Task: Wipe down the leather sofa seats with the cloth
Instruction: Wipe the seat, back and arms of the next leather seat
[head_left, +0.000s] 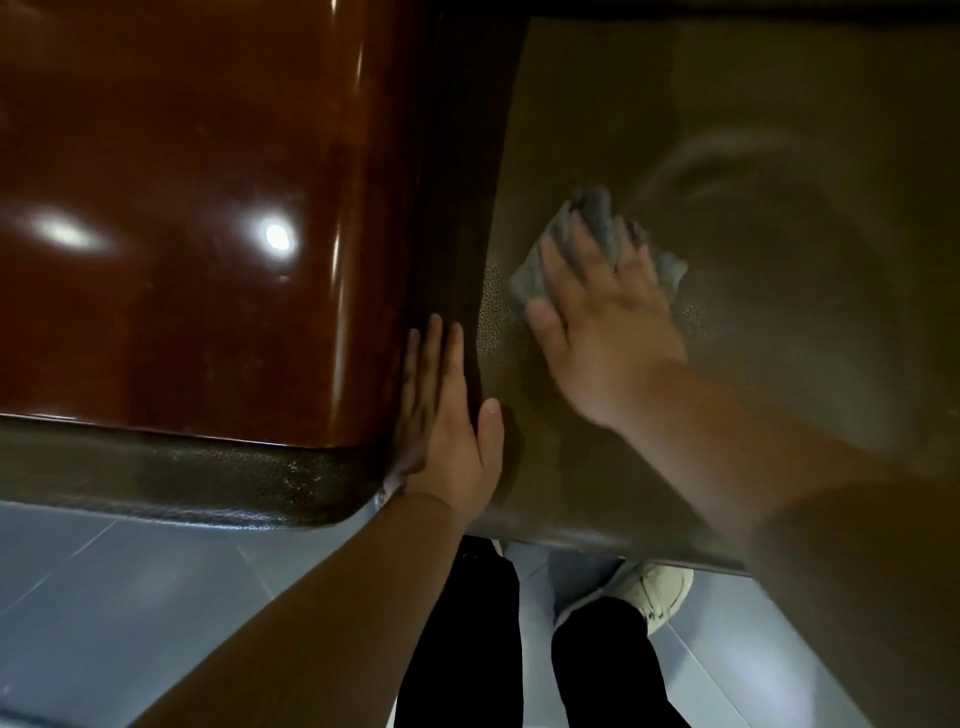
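Right hand (605, 332): fingers spread flat, pressing the grey cloth (597, 244) onto the brown leather seat (779, 260) (blurred).
Left hand (447, 415): open, fingers straight, resting against the glossy wooden armrest (182, 208) beside the seat.

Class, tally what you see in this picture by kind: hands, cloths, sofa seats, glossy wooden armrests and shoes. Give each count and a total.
Hands: 2 (left hand, right hand)
Cloth: 1
Sofa seat: 1
Wooden armrest: 1
Shoe: 1
Total: 6
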